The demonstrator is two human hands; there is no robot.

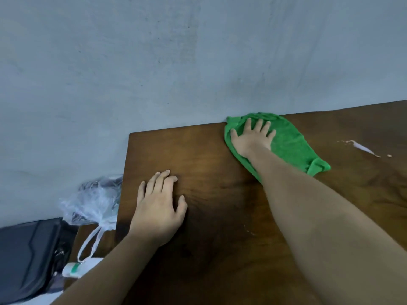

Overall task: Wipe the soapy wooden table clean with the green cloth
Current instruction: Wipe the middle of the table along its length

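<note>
Right hand [251,137] presses green cloth [288,146] — table's [220,205] far edge.

A blue-grey wall [154,62] fills the upper part of the view, its paint faintly streaked and speckled with small dark marks. At the lower left, a crumpled clear plastic bag [92,201] with something dark inside leans near the foot of the wall. Its long white handles [90,243] hang down in a loop over a lower brown surface [108,241]. Just beside the bag stands a black moulded case [28,249] with raised ridges. Below the handles lies a white roll [71,270] marked with a green band.
</note>
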